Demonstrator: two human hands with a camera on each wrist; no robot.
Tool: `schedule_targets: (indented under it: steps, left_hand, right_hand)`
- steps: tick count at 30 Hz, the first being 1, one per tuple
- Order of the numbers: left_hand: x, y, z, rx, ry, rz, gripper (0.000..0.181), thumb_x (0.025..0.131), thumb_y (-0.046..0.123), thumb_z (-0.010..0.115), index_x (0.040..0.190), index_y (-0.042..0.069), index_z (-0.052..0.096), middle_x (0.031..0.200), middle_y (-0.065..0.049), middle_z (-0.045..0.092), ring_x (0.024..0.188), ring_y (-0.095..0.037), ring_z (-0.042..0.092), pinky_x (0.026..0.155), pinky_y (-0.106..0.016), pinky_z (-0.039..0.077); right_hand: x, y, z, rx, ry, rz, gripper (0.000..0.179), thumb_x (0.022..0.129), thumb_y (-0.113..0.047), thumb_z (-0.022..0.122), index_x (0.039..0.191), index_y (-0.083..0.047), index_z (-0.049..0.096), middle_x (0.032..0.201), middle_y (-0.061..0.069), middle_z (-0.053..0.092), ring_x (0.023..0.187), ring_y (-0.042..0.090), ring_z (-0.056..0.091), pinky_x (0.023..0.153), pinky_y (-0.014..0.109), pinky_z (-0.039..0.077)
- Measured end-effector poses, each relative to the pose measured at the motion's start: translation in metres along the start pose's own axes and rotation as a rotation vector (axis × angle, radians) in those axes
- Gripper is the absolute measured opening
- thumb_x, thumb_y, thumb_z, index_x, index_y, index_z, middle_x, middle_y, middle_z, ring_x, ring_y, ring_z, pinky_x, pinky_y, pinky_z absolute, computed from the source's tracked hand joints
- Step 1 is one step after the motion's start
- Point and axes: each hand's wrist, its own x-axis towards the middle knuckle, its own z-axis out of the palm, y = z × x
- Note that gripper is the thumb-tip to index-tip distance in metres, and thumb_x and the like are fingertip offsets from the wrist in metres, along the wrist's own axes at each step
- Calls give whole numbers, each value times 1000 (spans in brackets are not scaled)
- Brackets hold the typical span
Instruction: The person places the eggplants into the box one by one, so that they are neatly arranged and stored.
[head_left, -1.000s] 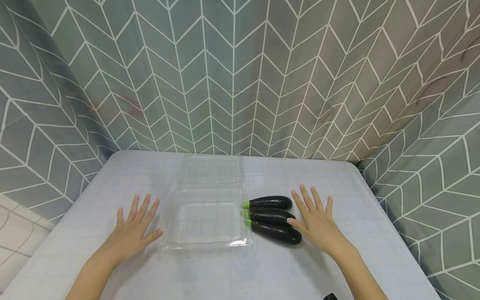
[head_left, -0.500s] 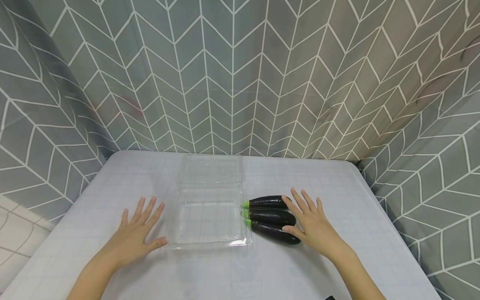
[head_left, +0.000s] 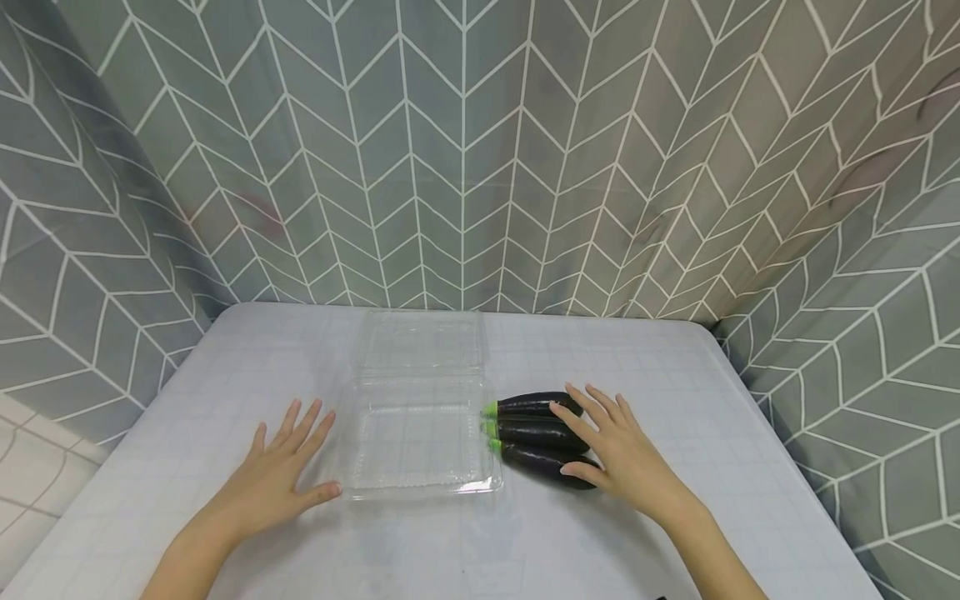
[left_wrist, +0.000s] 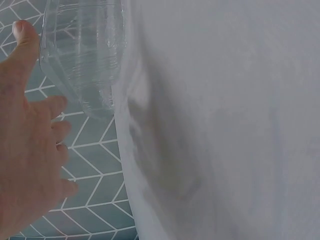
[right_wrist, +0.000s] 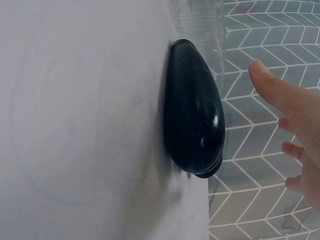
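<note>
Three dark eggplants lie side by side on the white table, green stems to the left: a far one (head_left: 531, 405), a middle one (head_left: 536, 433) and a near one (head_left: 536, 460). My right hand (head_left: 637, 467) hovers above their thick right ends with fingers spread; the right wrist view shows a gap between it and the near eggplant (right_wrist: 192, 110). Left of them, a clear plastic clamshell container (head_left: 420, 446) lies unfolded, its lid (head_left: 422, 343) toward the back. Beside its left edge, my left hand (head_left: 262, 496) is held above the table, fingers spread and holding nothing.
The white table (head_left: 465, 542) has rounded far corners. Grey curtains (head_left: 465, 167) with white chevron lines hang behind it and along both sides. A small dark object (head_left: 661, 597) barely shows at the bottom edge, near the right forearm.
My right hand has moved left, from beside the eggplants to over their right ends. My left hand has shifted slightly right, toward the container. The eggplants and container have stayed put.
</note>
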Motion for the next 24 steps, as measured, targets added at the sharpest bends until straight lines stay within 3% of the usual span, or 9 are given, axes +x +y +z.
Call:
schedule_targets:
  steps: [7,15,24]
  left_hand:
    - [-1,2,0,-36,-26,-30,93,85,59,62,152,6,27,159,-17,14,147,-33,-5,109,-66,-6]
    - [-1,2,0,-60,-31,-33,95,83,58,64,152,5,27,157,-20,19,147,-32,-4,108,-70,-2]
    - [-1,3,2,-72,-30,-33,97,82,60,65,153,7,25,156,-21,20,146,-34,0,106,-72,-3]
  right_hand:
    - [0,0,1,-9,26,-63,86,75,-43,78,148,-22,39,153,8,33,137,32,32,113,48,23]
    - [-4,-3,4,30,21,-68,88,70,-42,82,147,-26,41,148,3,42,125,27,49,99,47,44]
    - [-8,-1,10,37,53,-95,82,68,-35,86,140,-23,51,134,2,53,114,23,57,88,42,50]
